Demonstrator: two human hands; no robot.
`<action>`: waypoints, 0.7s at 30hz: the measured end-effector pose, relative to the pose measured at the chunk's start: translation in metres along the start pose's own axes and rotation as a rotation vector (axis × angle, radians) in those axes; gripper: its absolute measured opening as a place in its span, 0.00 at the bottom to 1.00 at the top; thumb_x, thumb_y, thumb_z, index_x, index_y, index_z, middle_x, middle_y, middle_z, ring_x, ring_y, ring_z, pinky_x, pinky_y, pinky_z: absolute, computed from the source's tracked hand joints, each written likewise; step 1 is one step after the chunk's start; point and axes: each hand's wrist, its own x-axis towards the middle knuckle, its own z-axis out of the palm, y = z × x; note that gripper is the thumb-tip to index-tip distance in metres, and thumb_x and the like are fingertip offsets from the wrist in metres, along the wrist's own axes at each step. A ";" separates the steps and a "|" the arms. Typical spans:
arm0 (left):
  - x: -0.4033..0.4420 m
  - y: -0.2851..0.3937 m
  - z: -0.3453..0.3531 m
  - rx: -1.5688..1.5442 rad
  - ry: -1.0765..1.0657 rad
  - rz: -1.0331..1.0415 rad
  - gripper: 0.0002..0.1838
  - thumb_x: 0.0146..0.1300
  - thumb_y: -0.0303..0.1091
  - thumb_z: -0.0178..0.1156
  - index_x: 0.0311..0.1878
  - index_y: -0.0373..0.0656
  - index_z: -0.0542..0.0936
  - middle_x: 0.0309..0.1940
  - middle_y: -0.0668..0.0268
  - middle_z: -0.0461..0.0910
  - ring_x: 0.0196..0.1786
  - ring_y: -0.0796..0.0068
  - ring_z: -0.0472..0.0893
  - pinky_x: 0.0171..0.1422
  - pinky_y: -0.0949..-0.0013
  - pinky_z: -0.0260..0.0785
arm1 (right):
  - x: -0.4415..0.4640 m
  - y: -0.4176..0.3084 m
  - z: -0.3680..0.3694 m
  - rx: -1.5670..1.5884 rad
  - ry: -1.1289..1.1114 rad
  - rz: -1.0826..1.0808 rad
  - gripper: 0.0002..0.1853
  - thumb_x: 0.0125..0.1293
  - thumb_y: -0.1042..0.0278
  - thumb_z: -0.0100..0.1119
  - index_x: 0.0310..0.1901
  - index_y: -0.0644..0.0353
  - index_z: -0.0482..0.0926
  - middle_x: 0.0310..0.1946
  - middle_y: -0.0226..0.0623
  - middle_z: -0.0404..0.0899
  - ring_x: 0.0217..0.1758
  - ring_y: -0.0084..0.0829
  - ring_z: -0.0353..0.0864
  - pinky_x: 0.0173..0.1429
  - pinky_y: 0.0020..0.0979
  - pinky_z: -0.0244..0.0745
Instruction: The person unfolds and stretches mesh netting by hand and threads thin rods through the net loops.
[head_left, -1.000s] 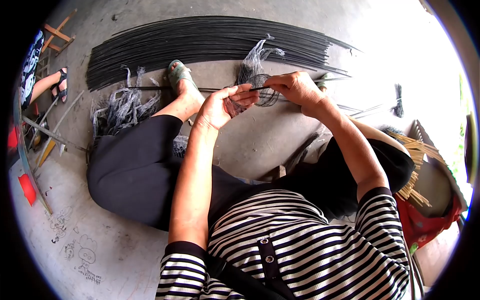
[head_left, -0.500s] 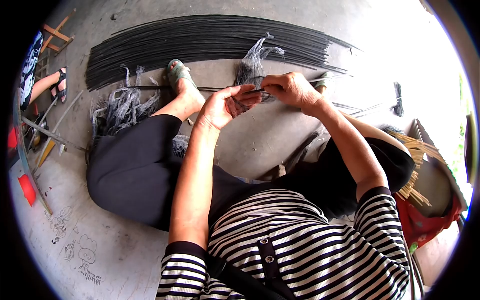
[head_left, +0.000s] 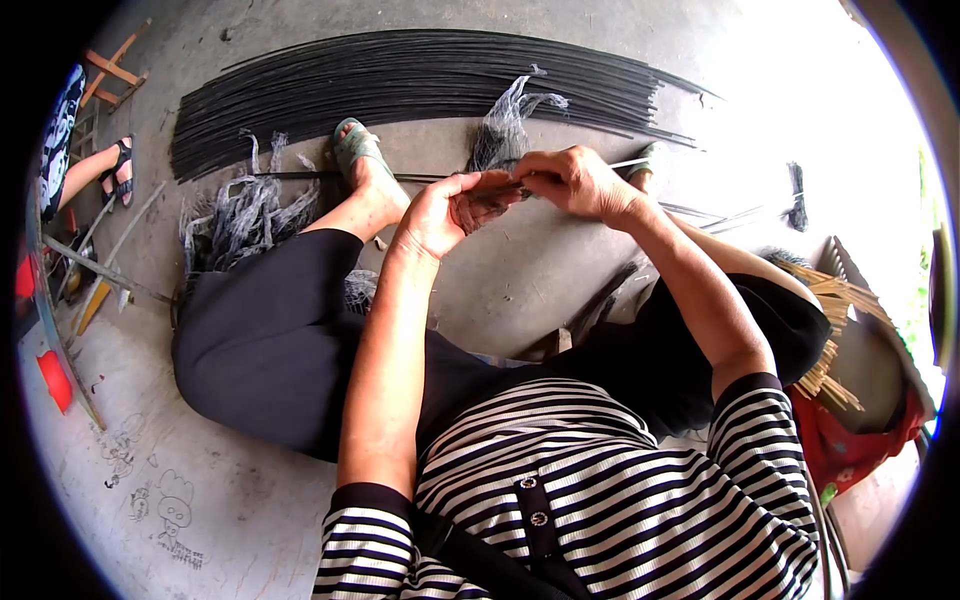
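Observation:
A thin black rod [head_left: 300, 175] runs crosswise in front of me, through both hands. My left hand [head_left: 452, 212] is palm up and closed on the rod, its thumb along the top, with dark mesh over its fingers. My right hand [head_left: 575, 183] pinches the rod close to the left fingertips; its exact grip on the mesh is hidden. Grey netting [head_left: 503, 135] spreads beyond the hands, its pale frayed end lying over a wide bundle of black rods [head_left: 400, 85] on the floor.
More netting [head_left: 250, 225] lies by my left knee. At the right are a bundle of tan sticks [head_left: 835, 300] and a red cloth bag [head_left: 850, 440]. A small dark bundle [head_left: 796, 198] lies farther out. Another person's sandalled foot [head_left: 120, 172] shows at far left.
My right hand has shifted slightly left, closing the small gap to the left fingertips. The left hand stays in about the same place.

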 end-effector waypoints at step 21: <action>0.001 -0.011 -0.005 0.151 0.112 0.061 0.16 0.68 0.36 0.52 0.51 0.33 0.77 0.47 0.54 0.81 0.49 0.61 0.82 0.57 0.63 0.75 | 0.003 0.003 0.021 0.360 -0.140 -0.037 0.14 0.62 0.76 0.57 0.50 0.59 0.79 0.40 0.37 0.83 0.41 0.25 0.81 0.48 0.28 0.75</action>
